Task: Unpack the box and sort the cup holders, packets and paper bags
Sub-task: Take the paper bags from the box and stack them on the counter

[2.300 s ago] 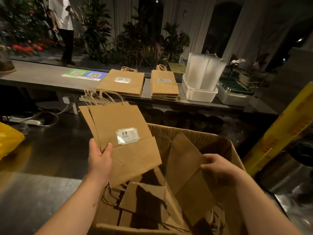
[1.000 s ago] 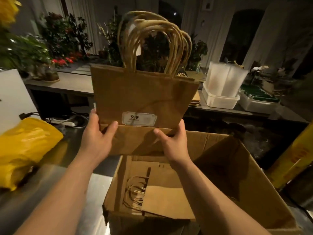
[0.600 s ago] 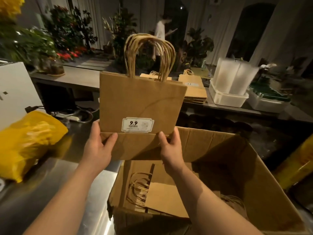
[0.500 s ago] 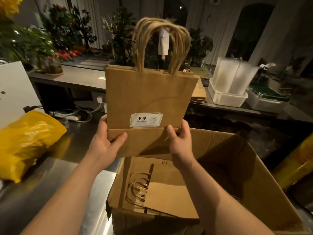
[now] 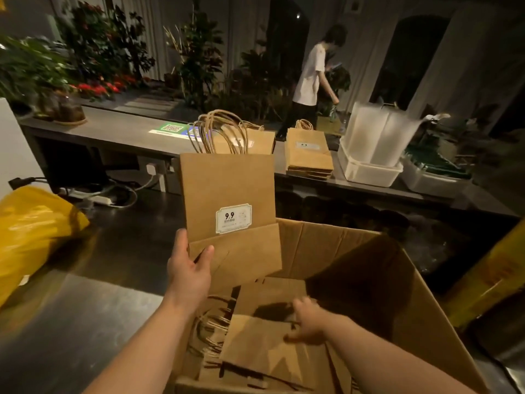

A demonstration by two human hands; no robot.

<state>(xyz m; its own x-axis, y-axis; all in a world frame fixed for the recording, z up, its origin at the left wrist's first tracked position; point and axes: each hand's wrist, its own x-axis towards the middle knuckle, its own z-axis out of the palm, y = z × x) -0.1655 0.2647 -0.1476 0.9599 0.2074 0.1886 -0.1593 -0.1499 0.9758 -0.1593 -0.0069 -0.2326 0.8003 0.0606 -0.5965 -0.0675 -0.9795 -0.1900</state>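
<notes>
Fingers of my left hand (image 5: 188, 273) grasp one paper-bag bundle (image 5: 228, 191). Far surface (image 5: 113, 132): two bag stacks (image 5: 309, 153). Box (image 5: 326, 237): several loose bags (image 5: 264, 345); right hand (image 5: 309, 322) inside, grip blurred, cannot tell.

Left hand (image 5: 189, 270) grips upright paper bags (image 5: 230, 194); right hand (image 5: 308, 322) reaches into box (image 5: 426, 331).

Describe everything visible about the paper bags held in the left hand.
The paper bags are a flat-folded stack of brown paper, held upright over the cardboard box. Several twisted paper handles loop up from the top. A white label reading 9.9 sits low on the front, just above the folded-up base flap. The left hand grips the lower left corner, thumb on the front.
</notes>
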